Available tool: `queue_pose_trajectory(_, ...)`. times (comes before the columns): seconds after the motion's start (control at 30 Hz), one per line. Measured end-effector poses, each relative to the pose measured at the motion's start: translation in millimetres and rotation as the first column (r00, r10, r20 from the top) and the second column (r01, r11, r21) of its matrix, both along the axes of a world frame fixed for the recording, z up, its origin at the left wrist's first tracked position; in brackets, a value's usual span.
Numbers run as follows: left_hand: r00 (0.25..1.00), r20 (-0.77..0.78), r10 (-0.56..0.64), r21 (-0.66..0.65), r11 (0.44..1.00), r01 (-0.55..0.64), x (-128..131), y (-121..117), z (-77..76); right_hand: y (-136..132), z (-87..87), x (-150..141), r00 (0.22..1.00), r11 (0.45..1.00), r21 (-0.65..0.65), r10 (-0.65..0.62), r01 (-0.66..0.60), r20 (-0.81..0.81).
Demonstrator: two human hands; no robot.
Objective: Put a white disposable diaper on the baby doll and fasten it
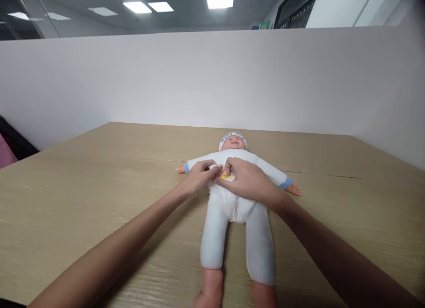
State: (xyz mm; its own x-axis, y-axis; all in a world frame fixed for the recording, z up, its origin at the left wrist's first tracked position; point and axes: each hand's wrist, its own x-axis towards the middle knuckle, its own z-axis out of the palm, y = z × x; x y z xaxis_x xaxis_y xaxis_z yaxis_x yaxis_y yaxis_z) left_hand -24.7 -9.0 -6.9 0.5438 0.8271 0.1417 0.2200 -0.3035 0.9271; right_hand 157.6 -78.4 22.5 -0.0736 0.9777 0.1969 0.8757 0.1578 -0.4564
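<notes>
A baby doll [260, 165] lies on its back in white clothing with blue cuffs, head at the far end and bare feet toward me. Around its hips is a white diaper [237, 210] with a yellow and orange print at the front waist. My left hand [202, 175] pinches the diaper's waist edge on the left side. Close beside it, my right hand [247, 177] curls over the front waist, thumb and fingers closed on the diaper near the print. The exact bit between the fingertips is partly hidden.
The doll rests on a wood-grain table [99, 201] with a seam across it. A white partition [166, 77] rises along the back and sides. A black and pink item [11, 144] shows at the left edge.
</notes>
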Motion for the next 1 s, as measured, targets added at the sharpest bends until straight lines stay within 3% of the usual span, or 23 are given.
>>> queue_pose_trajectory(0.1, 0.991, 0.086, -0.106, 0.004, 0.994, 0.106, 17.5, -1.1, -10.1, 1.4, -0.5, 2.9, 1.000, 1.000, -0.014, 0.028, -0.028, -0.007)
queue_pose_trajectory(0.3, 0.968, 0.245, -0.058, 0.005, 0.998, 0.059, 7.6, 3.5, -29.4, 10.1, -3.7, 12.8, 0.998, 0.998, -0.037, 0.059, -0.060, -0.010)
queue_pose_trajectory(0.37, 0.975, 0.211, -0.071, -0.005, 0.997, 0.073, 4.3, 0.7, -28.8, 12.0, -4.8, 15.8, 0.997, 0.996, -0.058, 0.070, -0.071, -0.030)
queue_pose_trajectory(0.47, 0.992, 0.121, -0.030, 0.090, 0.996, 0.019, 4.7, -7.7, -23.2, 15.2, -7.0, 19.7, 0.997, 0.998, -0.038, 0.049, -0.051, -0.057)
queue_pose_trajectory(0.63, 0.982, 0.055, 0.180, 0.316, 0.930, -0.188, 7.9, -42.0, -9.5, 15.0, -4.8, 26.3, 0.981, 0.998, 0.046, 0.043, -0.035, -0.188)
queue_pose_trajectory(0.73, 0.985, -0.033, 0.172, 0.443, 0.886, -0.140, 0.6, -76.2, -0.9, -12.2, 1.5, 24.5, 0.972, 0.986, 0.168, 0.061, -0.023, -0.225)
queue_pose_trajectory(0.83, 0.968, -0.249, -0.010, 0.464, 0.876, 0.129, -13.5, -104.5, 3.8, -65.6, -1.2, 17.6, 0.971, 0.934, 0.330, 0.190, -0.134, -0.143)
queue_pose_trajectory(0.93, 0.891, -0.429, -0.149, 0.430, 0.834, 0.346, -26.4, -113.5, 0.9, -116.9, -21.0, 16.1, 0.952, 0.952, 0.174, 0.276, -0.252, -0.132)
queue_pose_trajectory(1.0, 0.889, -0.428, -0.160, 0.404, 0.846, 0.347, -31.1, -110.3, -5.6, -134.0, -39.0, 21.0, 0.947, 0.958, 0.070, 0.285, -0.277, -0.150)
